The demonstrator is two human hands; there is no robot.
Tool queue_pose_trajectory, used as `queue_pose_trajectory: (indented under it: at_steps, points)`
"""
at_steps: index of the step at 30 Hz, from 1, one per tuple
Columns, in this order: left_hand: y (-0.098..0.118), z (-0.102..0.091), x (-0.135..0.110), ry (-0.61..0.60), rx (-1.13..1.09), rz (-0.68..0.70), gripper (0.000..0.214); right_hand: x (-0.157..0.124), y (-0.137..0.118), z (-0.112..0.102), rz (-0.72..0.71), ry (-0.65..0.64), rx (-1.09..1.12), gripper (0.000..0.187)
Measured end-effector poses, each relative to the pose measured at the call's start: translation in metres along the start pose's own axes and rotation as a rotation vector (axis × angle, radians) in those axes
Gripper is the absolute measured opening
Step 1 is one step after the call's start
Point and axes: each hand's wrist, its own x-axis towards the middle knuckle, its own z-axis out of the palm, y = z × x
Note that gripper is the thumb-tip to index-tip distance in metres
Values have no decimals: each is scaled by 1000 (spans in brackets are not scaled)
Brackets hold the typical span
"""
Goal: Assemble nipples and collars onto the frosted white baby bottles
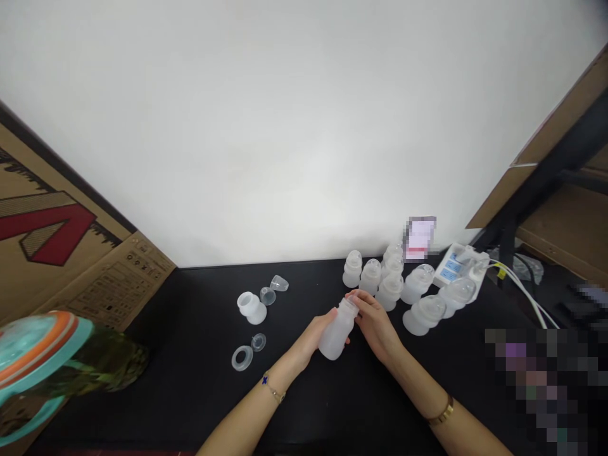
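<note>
My left hand (325,326) is wrapped around a frosted plastic baby bottle (334,342), which tilts with its neck up and to the right. At its mouth, the fingers of my right hand (370,311) pinch a small clear plastic piece (351,300), partly hidden by the fingertips. To the left stands a short white wide-necked bottle (254,310). Beside it lie a clear cup-shaped cap (280,283) and a clear domed piece (267,296). Nearer me are a translucent ring (240,365) and a small round piece (258,342).
Several capped bottles (389,292) crowd together right of my hands. Behind them are a blurred-out phone-like item (420,237) and a white power strip (458,266) with cables. A lidded jug (71,354) and a cardboard box (114,278) stand left on the black table (190,380).
</note>
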Motion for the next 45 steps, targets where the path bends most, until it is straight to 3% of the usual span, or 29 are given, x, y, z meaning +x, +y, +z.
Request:
queue_pose_trajectory:
  at_steps: [8, 15, 29, 45]
  points:
    - [1, 0, -1, -7, 6, 8, 69, -3, -3, 3, 16, 18, -21, 23]
    - [5, 4, -3, 4, -34, -26, 72, -5, -5, 2, 77, -54, -54, 31]
    - [7, 5, -4, -10, -61, -23, 74, -5, -4, 1, 46, -112, -89, 23]
    - [3, 1, -4, -16, 42, 20, 68, -5, -7, 4, 43, -73, -69, 19]
